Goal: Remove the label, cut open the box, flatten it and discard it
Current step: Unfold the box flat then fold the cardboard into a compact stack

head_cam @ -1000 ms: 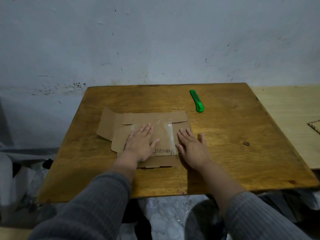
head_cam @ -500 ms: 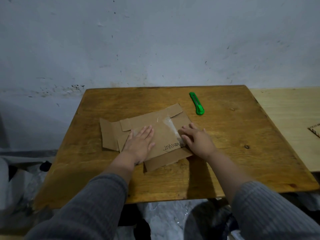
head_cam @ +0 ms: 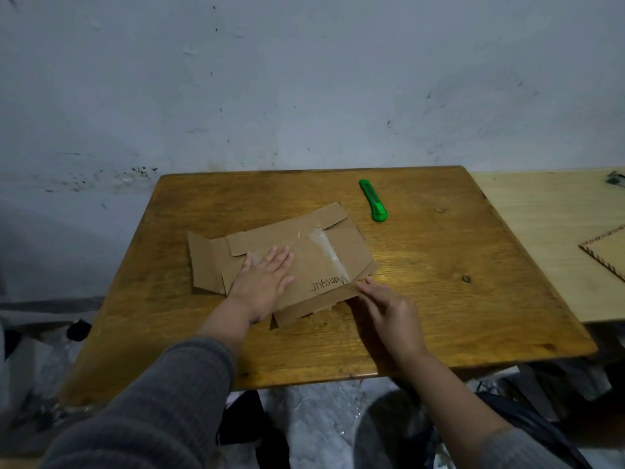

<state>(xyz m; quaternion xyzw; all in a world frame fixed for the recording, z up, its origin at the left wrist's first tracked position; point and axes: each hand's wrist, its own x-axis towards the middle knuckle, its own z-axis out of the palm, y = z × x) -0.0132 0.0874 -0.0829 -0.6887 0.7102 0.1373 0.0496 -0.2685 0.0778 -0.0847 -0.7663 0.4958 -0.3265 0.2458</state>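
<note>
A flattened brown cardboard box (head_cam: 318,252) lies on the wooden table (head_cam: 439,282), turned at a slant, with a strip of clear tape and handwritten letters near its front edge. My left hand (head_cam: 262,282) rests flat on its left half, fingers spread. My right hand (head_cam: 389,313) is at the box's front right corner, fingertips touching the lower flap's edge. A green utility knife (head_cam: 373,204) lies behind the box, apart from both hands.
A paler wooden table (head_cam: 541,231) adjoins on the right, with a piece of cardboard (head_cam: 608,252) at its right edge and a small dark object at its far corner. A grey wall stands behind. Plastic sheeting and dark items lie on the floor below.
The box has rotated counter-clockwise, its right end swinging away from me. My right hand slid off the box top to its front right corner. My left hand stayed flat on it.
</note>
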